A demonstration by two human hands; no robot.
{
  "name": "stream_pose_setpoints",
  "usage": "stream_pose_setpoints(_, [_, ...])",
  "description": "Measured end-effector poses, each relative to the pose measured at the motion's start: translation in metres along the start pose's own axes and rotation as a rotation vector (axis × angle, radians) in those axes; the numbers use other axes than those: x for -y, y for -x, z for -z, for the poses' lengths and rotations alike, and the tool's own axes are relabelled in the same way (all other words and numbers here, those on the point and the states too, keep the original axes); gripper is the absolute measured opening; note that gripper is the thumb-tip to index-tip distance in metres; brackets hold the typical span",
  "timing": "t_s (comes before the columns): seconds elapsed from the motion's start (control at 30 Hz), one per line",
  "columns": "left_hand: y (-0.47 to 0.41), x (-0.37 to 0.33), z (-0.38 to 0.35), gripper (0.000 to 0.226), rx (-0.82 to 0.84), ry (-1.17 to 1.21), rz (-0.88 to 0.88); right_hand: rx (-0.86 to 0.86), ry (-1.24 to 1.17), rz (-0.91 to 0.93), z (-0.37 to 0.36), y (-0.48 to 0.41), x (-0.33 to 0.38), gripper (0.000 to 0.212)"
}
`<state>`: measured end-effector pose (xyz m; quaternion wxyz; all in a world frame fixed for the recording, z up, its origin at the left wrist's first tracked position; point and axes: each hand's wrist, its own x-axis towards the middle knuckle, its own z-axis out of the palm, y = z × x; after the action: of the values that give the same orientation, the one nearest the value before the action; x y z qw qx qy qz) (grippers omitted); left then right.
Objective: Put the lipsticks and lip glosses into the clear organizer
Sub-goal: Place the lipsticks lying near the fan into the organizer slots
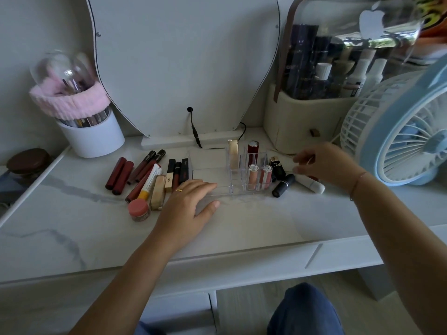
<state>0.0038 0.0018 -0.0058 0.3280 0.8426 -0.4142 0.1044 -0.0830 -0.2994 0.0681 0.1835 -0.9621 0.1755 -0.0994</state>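
The clear organizer point(212, 174) stands mid-table. Its right slots hold two pink lip glosses point(252, 177), a red lipstick point(253, 148) and a cream tube point(233, 151). My left hand point(188, 204) rests flat against the organizer's front left edge, fingers spread, holding nothing. My right hand point(326, 163) hovers right of the organizer with fingers loosely curled and empty, above a black lipstick point(283, 185), a black-and-gold lipstick point(276, 168) and a white tube point(312, 184). Left of the organizer lie several dark red glosses point(119, 176), black lipsticks point(177, 175) and a gold one point(158, 192).
A pink-lidded jar point(138, 210) and an orange-capped white tube point(150, 182) lie among the left pile. Behind stand a white brush cup point(92, 139), a mirror base point(188, 141) with a cable, a beige cosmetics case point(302, 122) and a blue fan point(406, 131) at right.
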Motion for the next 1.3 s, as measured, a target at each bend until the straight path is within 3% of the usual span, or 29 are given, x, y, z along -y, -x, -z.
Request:
stream_pose_setpoints(0.47, [0.001,-0.001,0.002,0.047,0.028,-0.017,0.019,0.05,0.116,-0.024,-0.015,0.01,-0.001,0.027])
stream_pose_setpoints(0.73, [0.001,-0.002,0.001,0.044,0.023,-0.014,0.037,-0.28,-0.238,0.093,0.019,0.013,0.029,0.018])
stream_pose_setpoints(0.9, [0.001,-0.003,0.001,0.042,0.004,0.006,0.041,-0.285,-0.452,0.262,0.023,0.02,0.076,0.018])
stream_pose_setpoints(1.3, [0.001,-0.004,0.002,0.039,-0.003,0.027,0.037,-0.171,-0.187,0.417,-0.036,0.006,0.1,0.022])
